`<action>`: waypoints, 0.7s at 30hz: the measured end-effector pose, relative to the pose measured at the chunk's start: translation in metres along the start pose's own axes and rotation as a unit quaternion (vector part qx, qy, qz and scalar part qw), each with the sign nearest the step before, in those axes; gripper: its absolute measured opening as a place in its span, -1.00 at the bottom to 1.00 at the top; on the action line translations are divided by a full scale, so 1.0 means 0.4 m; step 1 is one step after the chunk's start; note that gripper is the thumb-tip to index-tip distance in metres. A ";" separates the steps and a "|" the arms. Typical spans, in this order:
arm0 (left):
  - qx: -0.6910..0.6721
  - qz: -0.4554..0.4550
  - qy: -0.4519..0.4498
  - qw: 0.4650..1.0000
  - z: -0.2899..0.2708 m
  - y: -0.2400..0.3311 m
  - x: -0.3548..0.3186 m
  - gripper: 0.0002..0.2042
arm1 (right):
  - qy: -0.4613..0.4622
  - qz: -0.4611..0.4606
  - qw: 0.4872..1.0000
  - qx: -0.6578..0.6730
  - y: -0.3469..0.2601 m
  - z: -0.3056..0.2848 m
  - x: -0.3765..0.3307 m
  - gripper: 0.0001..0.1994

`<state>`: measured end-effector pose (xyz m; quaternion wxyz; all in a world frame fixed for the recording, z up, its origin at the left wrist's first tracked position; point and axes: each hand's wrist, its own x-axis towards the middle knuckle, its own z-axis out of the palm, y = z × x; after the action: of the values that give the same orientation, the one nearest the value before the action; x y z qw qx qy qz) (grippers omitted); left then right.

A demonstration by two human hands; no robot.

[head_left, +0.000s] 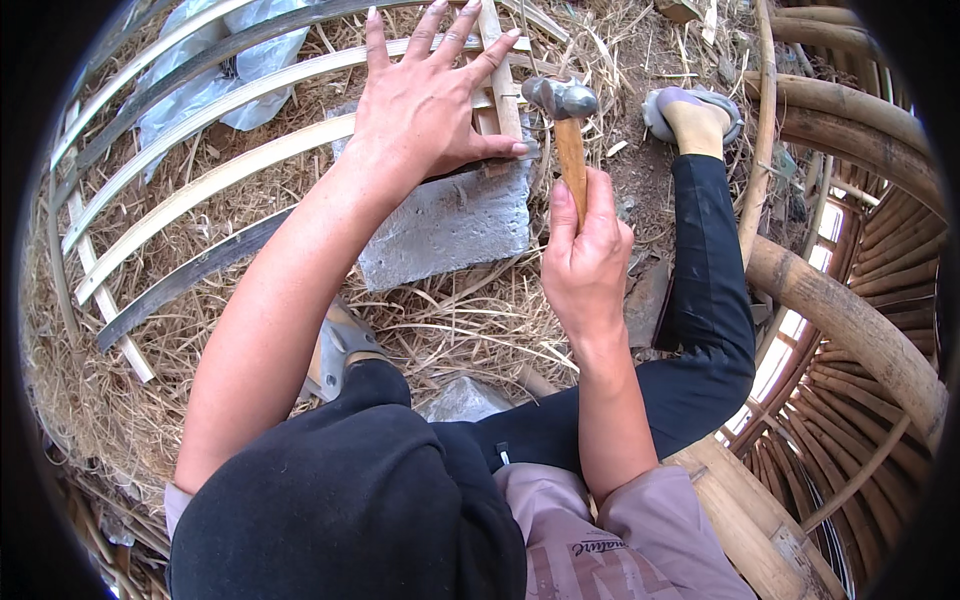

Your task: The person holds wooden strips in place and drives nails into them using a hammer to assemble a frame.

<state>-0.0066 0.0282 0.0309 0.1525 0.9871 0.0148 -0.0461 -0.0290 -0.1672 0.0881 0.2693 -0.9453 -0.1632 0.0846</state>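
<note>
Your knees sit low in frame; one hammer [566, 125], one grey stone slab [450, 228]. Your right hand [585, 260] has its fingers wrapped tight round the wooden handle, the head raised above the slab's top corner. Your left hand [425, 100] is spread wide, pressing the bamboo strips [210, 185] flat.

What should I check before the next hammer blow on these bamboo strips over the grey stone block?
1. Grip on the wooden-handled hammer with the metal head: right hand is wrapped round the handle, ok.
2. Pale upright bamboo strips held down: left hand is spread flat on them, ok.
3. Support underneath: the flat grey stone block lies below the hand and strips, ok.
4. Fingers clear of the hammer head: the left thumb tip sits close beside it, not ok.
5. Nail or pin in place: none visible, cannot tell.
6. Foot in the grey sandal is off to the right, ok.
</note>
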 end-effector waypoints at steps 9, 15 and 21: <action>-0.022 0.013 0.001 1.000 0.016 0.002 0.007 -0.02 | 0.019 -0.017 1.000 -0.003 0.002 -0.011 -0.004 -0.86; -0.032 -0.019 0.029 0.999 0.030 0.013 0.016 -0.14 | 0.016 -0.003 1.000 0.014 -0.001 -0.020 -0.003 -0.87; -0.007 -0.048 0.019 0.999 0.000 0.039 0.015 -0.14 | 0.001 -0.002 1.000 0.011 -0.009 -0.023 0.003 -0.86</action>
<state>0.0000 0.0135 0.0350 0.1567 0.9849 0.0656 -0.0344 -0.0266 -0.1685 0.0978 0.2798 -0.9421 -0.1642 0.0850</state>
